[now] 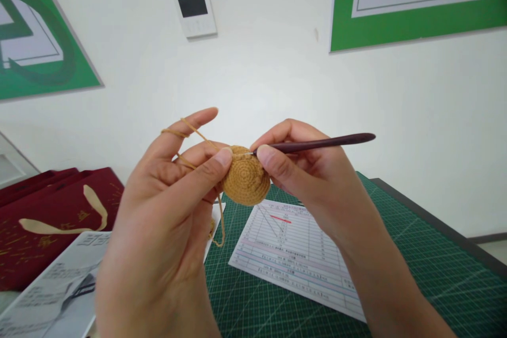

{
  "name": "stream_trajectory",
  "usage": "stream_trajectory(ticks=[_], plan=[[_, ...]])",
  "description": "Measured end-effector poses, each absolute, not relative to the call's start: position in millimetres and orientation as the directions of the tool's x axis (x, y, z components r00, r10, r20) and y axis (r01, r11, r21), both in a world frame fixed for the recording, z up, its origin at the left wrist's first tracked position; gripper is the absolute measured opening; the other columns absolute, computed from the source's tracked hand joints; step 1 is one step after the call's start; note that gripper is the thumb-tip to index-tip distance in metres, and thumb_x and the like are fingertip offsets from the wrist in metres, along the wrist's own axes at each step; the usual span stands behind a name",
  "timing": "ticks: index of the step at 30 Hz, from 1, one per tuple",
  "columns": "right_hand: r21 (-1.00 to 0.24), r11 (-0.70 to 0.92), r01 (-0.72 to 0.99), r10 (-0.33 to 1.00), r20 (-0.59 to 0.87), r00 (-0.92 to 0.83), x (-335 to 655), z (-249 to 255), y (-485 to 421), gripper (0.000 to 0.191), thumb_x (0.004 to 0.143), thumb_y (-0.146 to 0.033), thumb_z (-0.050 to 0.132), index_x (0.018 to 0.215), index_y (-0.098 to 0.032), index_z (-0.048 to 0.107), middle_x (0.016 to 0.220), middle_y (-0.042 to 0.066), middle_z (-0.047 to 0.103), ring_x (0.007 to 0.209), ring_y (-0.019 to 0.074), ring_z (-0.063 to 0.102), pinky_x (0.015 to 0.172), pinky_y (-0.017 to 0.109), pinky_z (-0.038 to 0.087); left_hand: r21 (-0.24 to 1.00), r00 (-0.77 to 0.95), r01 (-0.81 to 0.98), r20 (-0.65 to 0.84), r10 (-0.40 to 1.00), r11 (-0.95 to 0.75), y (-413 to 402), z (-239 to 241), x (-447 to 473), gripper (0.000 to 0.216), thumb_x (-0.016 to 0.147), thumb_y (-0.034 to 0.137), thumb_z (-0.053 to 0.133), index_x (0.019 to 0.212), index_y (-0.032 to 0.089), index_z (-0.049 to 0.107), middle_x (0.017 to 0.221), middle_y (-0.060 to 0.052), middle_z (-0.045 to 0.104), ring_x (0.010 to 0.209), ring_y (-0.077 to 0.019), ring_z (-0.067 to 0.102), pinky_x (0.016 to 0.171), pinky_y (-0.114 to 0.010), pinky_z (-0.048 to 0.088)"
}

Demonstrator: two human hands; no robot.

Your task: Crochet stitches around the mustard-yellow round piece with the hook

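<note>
Yellow round piece [245, 182]: made of yarn, with rings going around a middle spot; it is held up in the air between the two hands, above the green mat.
Left hand [170, 195]: its grip is pinched small, with the thumb pressing on the top left edge of the yellow round piece; the pointer finger sticks up.
Yarn [200, 135]: goes around the left pointer finger and over to the top of the piece; more of it hangs down in a loop below the left hand.
Right hand [309, 174]: its grip is closed on the hook, held like a pencil near the metal end.
Hook [332, 141]: dark, shiny handle pointing off to the right; its thin silver tip is at the top edge of the piece.
Printed sheet [289, 269]: lies under the hands, with rows of small words and a short red mark [281, 219] near its top.
Green mat [245, 301]: has thin lines in squares; the printed sheet lies on it.
Red bags [59, 253]: two, at the far left, one behind the other; the front one has a cream strap and gold marks. What is inside them is hidden.
White paper [43, 296]: has gray print and lies in front of the bags.
Wall [261, 63]: white, with a small box [193, 6] with a black screen and two green posters [420, 31].
</note>
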State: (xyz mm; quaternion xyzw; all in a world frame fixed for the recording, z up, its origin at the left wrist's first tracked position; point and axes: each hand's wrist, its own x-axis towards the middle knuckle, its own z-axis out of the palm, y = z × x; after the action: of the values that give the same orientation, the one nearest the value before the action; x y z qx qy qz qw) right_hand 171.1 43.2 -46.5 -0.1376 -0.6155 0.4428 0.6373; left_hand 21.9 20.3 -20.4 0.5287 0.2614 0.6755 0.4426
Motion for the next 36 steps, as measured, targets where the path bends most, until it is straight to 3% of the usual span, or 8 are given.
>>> stream_trajectory(ticks=[10, 17, 25, 30, 33, 36], plan=[[-0.724, 0.579, -0.374, 0.733, 0.663, -0.150, 171.4, -46.3, 43.0, 0.017, 0.085, -0.031, 0.081, 0.089, -0.021, 0.068, 0.073, -0.005, 0.062, 0.063, 0.0096, 0.056, 0.055, 0.022, 0.046, 0.807, -0.067, -0.329, 0.498, 0.865, -0.490, 22.5, -19.7, 21.7, 0.055, 0.076, 0.001, 0.073, 0.129, 0.013, 0.067, 0.066, -0.002, 0.074, 0.061, -0.0136, 0.063, 0.064, -0.023, 0.053], [-0.732, 0.580, -0.357, 0.741, 0.656, -0.143, 170.7, -45.3, 40.7, 0.018, 0.084, -0.031, 0.082, 0.088, -0.021, 0.068, 0.072, -0.004, 0.061, 0.062, 0.0098, 0.054, 0.053, 0.021, 0.044, 0.794, -0.031, -0.362, 0.513, 0.858, -0.488, 18.3, -22.8, 18.3, 0.052, 0.080, -0.001, 0.072, 0.129, 0.017, 0.069, 0.068, 0.001, 0.074, 0.062, -0.0096, 0.062, 0.062, -0.016, 0.051], [-0.744, 0.558, -0.369, 0.751, 0.641, -0.159, 171.2, -45.8, 40.0, 0.016, 0.084, -0.027, 0.082, 0.088, -0.021, 0.068, 0.071, -0.005, 0.060, 0.061, 0.0099, 0.054, 0.052, 0.021, 0.043, 0.801, -0.049, -0.327, 0.516, 0.855, -0.502, 18.3, -20.0, 18.5, 0.052, 0.079, 0.000, 0.071, 0.128, 0.017, 0.068, 0.070, -0.003, 0.078, 0.060, -0.0131, 0.062, 0.059, -0.021, 0.050], [-0.742, 0.537, -0.402, 0.764, 0.630, -0.142, 168.1, -46.4, 40.3, 0.020, 0.083, -0.028, 0.084, 0.090, -0.020, 0.067, 0.067, -0.007, 0.058, 0.053, 0.0061, 0.047, 0.047, 0.019, 0.038, 0.770, -0.067, -0.398, 0.517, 0.853, -0.498, 19.2, -20.1, 18.3, 0.052, 0.077, 0.000, 0.074, 0.127, 0.014, 0.069, 0.065, 0.000, 0.074, 0.061, -0.0092, 0.061, 0.062, -0.014, 0.051], [-0.765, 0.506, -0.398, 0.788, 0.598, -0.147, 169.2, -37.8, 39.5, 0.023, 0.086, -0.034, 0.081, 0.087, -0.020, 0.063, 0.058, -0.009, 0.054, 0.047, 0.0053, 0.042, 0.042, 0.019, 0.033, 0.774, -0.079, -0.366, 0.528, 0.846, -0.517, 19.3, -19.0, 17.9, 0.048, 0.080, 0.002, 0.074, 0.125, 0.016, 0.069, 0.069, 0.001, 0.073, 0.064, -0.0095, 0.062, 0.064, -0.015, 0.051], [-0.827, 0.409, -0.386, 0.806, 0.526, -0.272, 179.3, -36.4, 33.6, 0.034, 0.092, -0.046, 0.071, 0.075, -0.020, 0.058, 0.056, -0.006, 0.055, 0.046, 0.0069, 0.046, 0.042, 0.020, 0.036, 0.781, -0.131, -0.364, 0.496, 0.858, -0.507, 17.3, -17.5, 15.5, 0.048, 0.084, 0.006, 0.072, 0.130, 0.018, 0.066, 0.075, -0.002, 0.075, 0.069, -0.0133, 0.065, 0.067, -0.022, 0.054]])
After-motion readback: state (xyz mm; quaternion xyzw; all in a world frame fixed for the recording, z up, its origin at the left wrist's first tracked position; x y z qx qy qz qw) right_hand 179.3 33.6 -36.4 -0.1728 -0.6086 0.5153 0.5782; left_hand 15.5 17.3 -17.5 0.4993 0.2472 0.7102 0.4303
